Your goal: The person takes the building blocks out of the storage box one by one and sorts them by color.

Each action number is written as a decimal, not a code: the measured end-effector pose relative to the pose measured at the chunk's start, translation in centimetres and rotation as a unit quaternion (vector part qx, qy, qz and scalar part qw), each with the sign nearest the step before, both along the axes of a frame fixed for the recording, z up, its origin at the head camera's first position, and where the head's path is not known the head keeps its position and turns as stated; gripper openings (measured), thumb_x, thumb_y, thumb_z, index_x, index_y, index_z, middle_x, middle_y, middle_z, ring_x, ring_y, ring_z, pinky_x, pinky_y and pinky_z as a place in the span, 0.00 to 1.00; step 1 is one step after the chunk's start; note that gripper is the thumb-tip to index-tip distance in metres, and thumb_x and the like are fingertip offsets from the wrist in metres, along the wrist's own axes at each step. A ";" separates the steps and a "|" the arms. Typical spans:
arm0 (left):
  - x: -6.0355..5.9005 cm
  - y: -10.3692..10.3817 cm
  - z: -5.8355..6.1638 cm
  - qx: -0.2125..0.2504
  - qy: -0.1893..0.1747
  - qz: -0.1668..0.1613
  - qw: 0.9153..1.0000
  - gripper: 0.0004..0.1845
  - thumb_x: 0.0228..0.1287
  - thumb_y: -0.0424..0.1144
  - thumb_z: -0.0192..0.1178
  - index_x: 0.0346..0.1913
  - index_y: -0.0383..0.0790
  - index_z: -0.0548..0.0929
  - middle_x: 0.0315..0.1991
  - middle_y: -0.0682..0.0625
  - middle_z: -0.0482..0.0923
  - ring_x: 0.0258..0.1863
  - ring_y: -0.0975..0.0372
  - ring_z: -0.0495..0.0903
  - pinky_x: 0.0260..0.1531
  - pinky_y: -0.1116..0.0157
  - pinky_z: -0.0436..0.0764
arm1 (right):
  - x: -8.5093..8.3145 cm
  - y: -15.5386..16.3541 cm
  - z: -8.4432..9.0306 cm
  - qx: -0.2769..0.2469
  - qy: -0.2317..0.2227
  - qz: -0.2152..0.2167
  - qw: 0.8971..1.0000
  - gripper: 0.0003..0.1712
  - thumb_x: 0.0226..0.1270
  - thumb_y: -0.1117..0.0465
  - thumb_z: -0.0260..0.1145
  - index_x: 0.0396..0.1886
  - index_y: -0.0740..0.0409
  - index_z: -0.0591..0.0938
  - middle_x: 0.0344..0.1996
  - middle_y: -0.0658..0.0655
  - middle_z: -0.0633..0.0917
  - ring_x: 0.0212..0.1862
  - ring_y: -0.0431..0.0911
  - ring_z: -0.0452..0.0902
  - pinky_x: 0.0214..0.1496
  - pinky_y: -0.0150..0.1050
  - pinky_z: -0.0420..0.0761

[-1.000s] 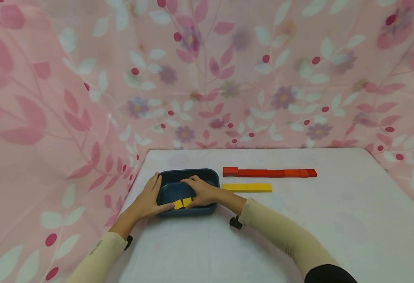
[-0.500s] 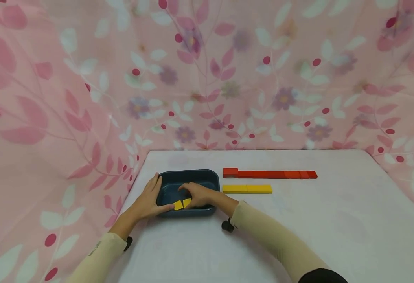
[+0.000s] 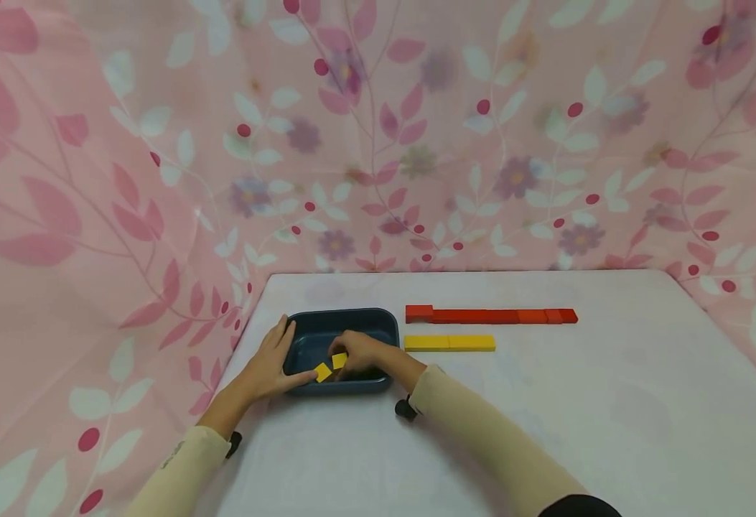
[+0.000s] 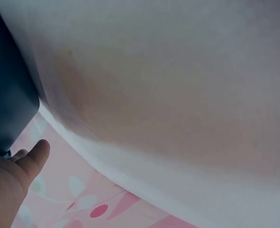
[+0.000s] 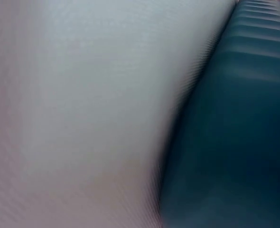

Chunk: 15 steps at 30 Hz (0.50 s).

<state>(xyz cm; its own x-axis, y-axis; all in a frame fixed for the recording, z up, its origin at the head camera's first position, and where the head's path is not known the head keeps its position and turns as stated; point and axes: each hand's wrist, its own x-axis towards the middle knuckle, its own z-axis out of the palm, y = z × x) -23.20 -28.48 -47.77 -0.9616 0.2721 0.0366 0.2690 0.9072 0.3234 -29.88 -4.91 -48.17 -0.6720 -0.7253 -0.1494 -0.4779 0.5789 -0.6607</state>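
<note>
A dark blue tray (image 3: 345, 388) stands at the left of the white table. Along its left side lies my left hand (image 3: 268, 370), fingers straight on the rim and thumb stretched over the front corner towards a yellow block (image 3: 322, 372) inside. My right hand (image 3: 366, 352) reaches into the tray with curled fingers and pinches another yellow block (image 3: 339, 361) between thumb and fingertips. Its palm hides part of the tray's floor. In the left wrist view, the left hand (image 4: 9, 185) is beside the tray's wall (image 4: 9, 90). Only the tray's blurred side (image 5: 230, 137) shows in the right wrist view.
Right of the tray, a yellow row of blocks (image 3: 450, 343) lies on the table (image 3: 546, 416). Behind it runs a longer red row (image 3: 494, 317) with a taller block (image 3: 419, 314) at its left end. A pink floral cloth (image 3: 378, 143) hangs behind.
My right hand has shifted slightly left and deeper into the tray, its fingers closing round a yellow block that is now lifted and turned. The left hand stays at the tray's left side.
</note>
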 end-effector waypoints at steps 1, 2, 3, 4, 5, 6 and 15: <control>0.0 0.0 0.0 -0.001 -0.002 0.000 1.000 0.64 0.51 0.75 0.60 0.79 0.38 0.45 0.81 0.39 0.36 0.77 0.40 0.45 0.66 0.34 0.63 | 0.1 0.0 -0.1 0.001 -0.001 -0.003 1.000 0.25 0.52 0.56 0.80 0.51 0.54 0.84 0.46 0.49 0.81 0.44 0.38 0.74 0.53 0.29 0.79; 0.0 0.0 -0.1 -0.001 -0.004 0.000 1.000 0.64 0.51 0.75 0.60 0.79 0.38 0.45 0.81 0.39 0.36 0.78 0.41 0.45 0.66 0.34 0.63 | 0.1 0.1 -0.1 0.001 0.002 -0.005 1.000 0.24 0.51 0.57 0.80 0.50 0.55 0.85 0.44 0.48 0.82 0.43 0.38 0.74 0.51 0.29 0.79; 0.0 0.0 -0.1 0.000 -0.007 0.000 1.000 0.64 0.51 0.75 0.60 0.79 0.39 0.45 0.81 0.40 0.35 0.78 0.41 0.45 0.66 0.34 0.63 | 0.1 0.1 -0.1 0.000 0.003 -0.008 1.000 0.24 0.51 0.57 0.80 0.49 0.55 0.86 0.42 0.48 0.82 0.42 0.38 0.73 0.48 0.28 0.79; 0.0 -0.1 -0.1 0.000 -0.008 0.001 1.000 0.64 0.51 0.76 0.59 0.80 0.39 0.45 0.81 0.40 0.35 0.78 0.41 0.45 0.66 0.34 0.63 | 0.0 0.1 0.0 -0.002 0.003 -0.012 1.000 0.23 0.51 0.57 0.80 0.48 0.56 0.86 0.41 0.48 0.83 0.40 0.38 0.74 0.45 0.28 0.79; 0.0 -0.1 -0.1 0.000 -0.008 0.000 1.000 0.64 0.51 0.76 0.59 0.79 0.39 0.45 0.81 0.40 0.35 0.78 0.40 0.45 0.66 0.34 0.62 | 0.0 0.1 0.1 -0.004 0.006 -0.015 1.000 0.22 0.52 0.57 0.80 0.47 0.57 0.87 0.39 0.48 0.83 0.39 0.38 0.73 0.43 0.27 0.78; 0.0 -0.1 -0.1 0.000 -0.008 0.000 1.000 0.63 0.51 0.76 0.59 0.79 0.39 0.46 0.81 0.40 0.35 0.78 0.40 0.45 0.66 0.33 0.62 | 0.0 0.1 0.2 -0.007 0.008 -0.017 1.000 0.21 0.52 0.57 0.80 0.47 0.57 0.87 0.38 0.48 0.84 0.38 0.38 0.73 0.42 0.27 0.78; 0.0 0.1 0.1 0.003 -0.004 0.001 1.000 0.62 0.52 0.75 0.60 0.79 0.42 0.48 0.81 0.41 0.35 0.77 0.39 0.47 0.65 0.32 0.62 | -0.4 0.2 0.1 -0.034 0.001 -0.031 0.999 0.20 0.55 0.55 0.78 0.48 0.54 0.87 0.37 0.48 0.84 0.37 0.40 0.74 0.42 0.29 0.78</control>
<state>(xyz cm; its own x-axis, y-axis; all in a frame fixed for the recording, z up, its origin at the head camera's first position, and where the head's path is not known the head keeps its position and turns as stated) -23.22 -28.42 -47.66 -0.9626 0.2694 0.0302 0.2640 0.9061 0.3307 -30.30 -4.70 -48.05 -0.7158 -0.6912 -0.0994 -0.4439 0.5603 -0.6992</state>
